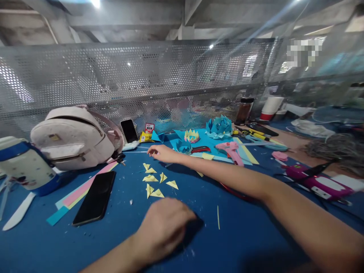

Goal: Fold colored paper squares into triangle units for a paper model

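My right hand (162, 153) stretches across to the back of the blue table, its fingers slightly bent and apart. Its fingertips are at the end of a thin clear stick (135, 152); whether they touch it I cannot tell. Closer to me, my left hand (166, 227) rests on the tabletop with its fingers curled under, so whatever they hold, if anything, is hidden. Between the hands lie several small folded yellow paper pieces (150, 178). Behind my right forearm are a pink glue gun (233, 152), a yellow-and-pink paper lotus (192, 135) and a blue paper lotus (218, 127).
A pale backpack (74, 136), a bottle (27, 167), a black phone (95, 197) and paper strips (85, 184) lie at left. Red-handled pliers (200, 149), yellow-handled tools (257, 135) and a purple device (318, 182) are at right. A perforated metal screen (136, 83) stands behind.
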Available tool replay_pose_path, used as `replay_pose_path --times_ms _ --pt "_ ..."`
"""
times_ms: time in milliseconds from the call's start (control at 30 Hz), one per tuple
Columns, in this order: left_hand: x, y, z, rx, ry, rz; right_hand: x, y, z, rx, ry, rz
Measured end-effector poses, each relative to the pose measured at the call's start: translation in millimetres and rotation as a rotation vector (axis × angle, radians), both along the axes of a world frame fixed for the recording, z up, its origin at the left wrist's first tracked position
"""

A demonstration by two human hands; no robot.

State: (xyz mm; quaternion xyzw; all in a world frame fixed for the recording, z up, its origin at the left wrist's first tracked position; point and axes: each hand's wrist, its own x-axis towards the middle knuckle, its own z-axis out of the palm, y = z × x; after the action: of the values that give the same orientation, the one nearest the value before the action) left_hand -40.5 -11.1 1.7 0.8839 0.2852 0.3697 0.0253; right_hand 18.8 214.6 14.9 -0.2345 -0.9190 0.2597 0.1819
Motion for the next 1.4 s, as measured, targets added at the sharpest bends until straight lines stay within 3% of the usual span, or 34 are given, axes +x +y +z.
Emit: replay_pose_path --times_ms 167,300,500,767,1033,1267,1400 --pt "-82.4 52.0 11.7 -0.097 -0.160 0.407 60.2 -37.9 -1.4 0.006 -0.016 0.102" --pt "-123.7 79.0 0.0 -0.229 -0.078 0.501 103.8 -65.9 0.9 0.019 -0.060 0.140" --pt "-111.1 80.3 -20.6 -0.323 0.041 0.429 127.2 -93.7 3.4 -0.003 -0.115 0.206" --pt "-123.7 80.1 -8.9 -0.222 0.108 0.541 140.9 -113.4 5.7 0.037 -0.059 0.266" --pt "-125.3 90.2 -25.7 -0.087 0.284 0.670 148.8 -126.5 -6.1 -0.024 0.089 0.238" --pt "-132.3 87.6 -12.5 -0.101 0.291 0.588 153.8 -124.5 -14.3 -0.027 0.219 0.223" --pt "-128.2 78.2 -13.8 -0.145 0.260 0.557 156.0 -124.9 -13.7 -0.028 0.228 0.221"
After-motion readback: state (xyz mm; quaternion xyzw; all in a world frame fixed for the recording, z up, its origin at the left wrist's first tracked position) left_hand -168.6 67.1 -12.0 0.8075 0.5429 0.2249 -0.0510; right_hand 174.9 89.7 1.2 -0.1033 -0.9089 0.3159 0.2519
